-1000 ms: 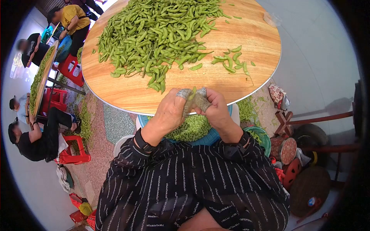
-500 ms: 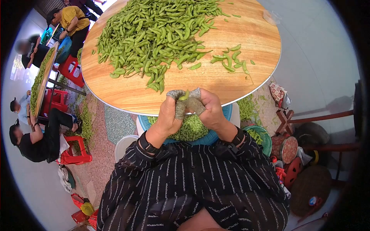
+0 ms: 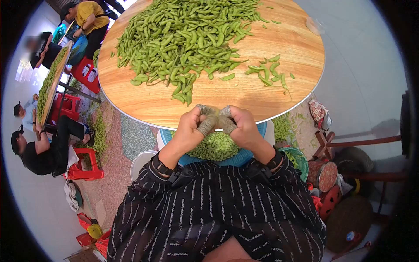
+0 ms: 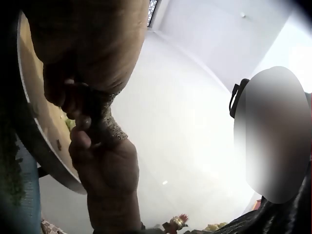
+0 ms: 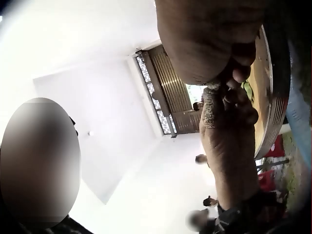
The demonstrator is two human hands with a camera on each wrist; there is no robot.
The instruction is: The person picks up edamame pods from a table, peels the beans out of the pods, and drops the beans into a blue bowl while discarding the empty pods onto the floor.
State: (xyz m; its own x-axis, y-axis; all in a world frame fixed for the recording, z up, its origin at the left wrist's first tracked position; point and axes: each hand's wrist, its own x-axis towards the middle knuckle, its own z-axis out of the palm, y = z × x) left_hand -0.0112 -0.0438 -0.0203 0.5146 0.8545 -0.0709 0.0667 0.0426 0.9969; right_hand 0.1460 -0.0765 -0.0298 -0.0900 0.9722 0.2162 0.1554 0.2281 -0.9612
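My left hand (image 3: 188,130) and right hand (image 3: 245,126) meet at the table's near edge, with grey wrappings on thumbs and fingers. Between their fingertips they pinch an edamame pod (image 3: 216,112), mostly hidden by the wrapped fingers. Just below, a blue basin (image 3: 240,158) holds shelled green beans (image 3: 214,146). Beyond the hands, a large heap of edamame pods (image 3: 187,37) covers much of the round wooden table (image 3: 144,102). A few loose pods (image 3: 267,77) lie to its right. Both wrist views show the hands from below, fingers together and dark.
A white bucket (image 3: 143,162) stands left of the basin, a green basket (image 3: 299,159) right of it. Pods (image 3: 283,129) litter the floor. At left, several people work beside another pod-covered table (image 3: 52,85) with red stools (image 3: 89,163). A wooden frame (image 3: 324,144) stands at right.
The pod stood up plainly between the fingertips a second ago, then tilted left; now little of it shows. The thumbs have shifted around it. The head view has moved slightly.
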